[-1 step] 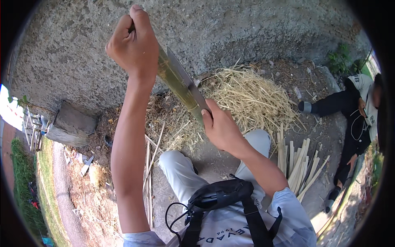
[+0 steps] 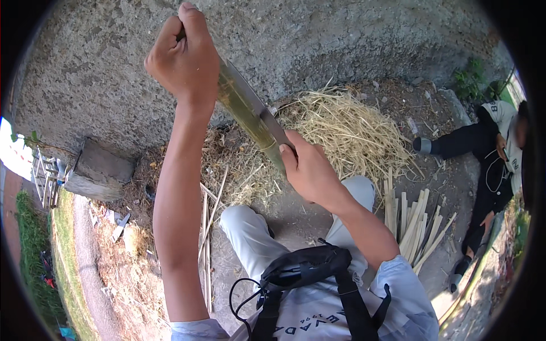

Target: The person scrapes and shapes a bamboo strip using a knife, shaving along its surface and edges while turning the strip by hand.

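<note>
A green bamboo pole [image 2: 243, 116] slants from the upper left down toward my right hand. Around its far end my left hand [image 2: 185, 59] is closed in a fist at arm's length. My right hand [image 2: 310, 170] grips a long-bladed knife [image 2: 254, 101] by its handle, which the fingers cover. The blade lies lengthwise along the right side of the bamboo, its tip pointing up toward my left hand. Whether the edge is cutting into the bamboo I cannot tell. The bamboo's near end passes behind my right hand.
Beyond my hands rises a rough grey wall [image 2: 352, 40]. A heap of pale shavings [image 2: 347, 133] lies at its foot. Split bamboo strips [image 2: 415, 227] lie to the right, with thin strips [image 2: 206, 250] on the left. At far right sits another person [image 2: 492, 153]. A concrete block [image 2: 102, 170] stands left.
My right hand and the knife have shifted slightly farther up along the bamboo. My left hand stays nearly in place.
</note>
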Motion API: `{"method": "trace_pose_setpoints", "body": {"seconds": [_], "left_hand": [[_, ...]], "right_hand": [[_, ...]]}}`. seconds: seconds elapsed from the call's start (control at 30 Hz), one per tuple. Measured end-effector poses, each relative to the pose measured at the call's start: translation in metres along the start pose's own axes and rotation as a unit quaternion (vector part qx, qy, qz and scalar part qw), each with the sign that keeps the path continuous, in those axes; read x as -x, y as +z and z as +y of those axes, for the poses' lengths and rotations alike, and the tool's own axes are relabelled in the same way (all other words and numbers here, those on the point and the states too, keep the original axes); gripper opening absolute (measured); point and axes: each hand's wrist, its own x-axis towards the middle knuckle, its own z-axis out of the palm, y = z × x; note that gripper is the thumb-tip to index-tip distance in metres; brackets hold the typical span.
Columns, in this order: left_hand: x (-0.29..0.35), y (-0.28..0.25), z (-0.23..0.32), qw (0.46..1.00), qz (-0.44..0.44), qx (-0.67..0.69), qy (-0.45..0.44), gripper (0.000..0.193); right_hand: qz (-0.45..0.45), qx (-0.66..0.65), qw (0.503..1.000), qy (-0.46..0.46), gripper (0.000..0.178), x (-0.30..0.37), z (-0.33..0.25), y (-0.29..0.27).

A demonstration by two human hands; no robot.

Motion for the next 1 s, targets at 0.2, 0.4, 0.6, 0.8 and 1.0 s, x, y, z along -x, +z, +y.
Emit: {"method": "trace_pose_setpoints", "body": {"seconds": [0.2, 0.4, 0.6, 0.8, 1.0], "left_hand": [[0.002, 0.009, 0.023, 0.998, 0.015, -0.062, 0.015, 0.047], [0.005, 0.005, 0.014, 1.0, 0.005, 0.011, 0.022, 0.045], [-0.001, 0.006, 0.004, 1.0, 0.004, -0.01, 0.022, 0.045], [0.003, 0.007, 0.012, 1.0, 0.001, 0.005, 0.007, 0.045], [0.002, 0.01, 0.005, 1.0, -0.004, 0.028, 0.012, 0.044]], "right_hand": [[0.053, 0.056, 0.997, -0.028, 0.022, 0.005, 0.008, 0.009], [-0.015, -0.028, 0.999, -0.016, 0.027, -0.002, 0.001, -0.014], [0.049, 0.023, 0.998, -0.019, 0.026, 0.004, 0.031, 0.015], [0.008, -0.023, 0.999, -0.033, 0.023, 0.0, -0.012, -0.011], [0.056, 0.121, 0.991, -0.022, 0.025, 0.002, 0.074, 0.029]]}}
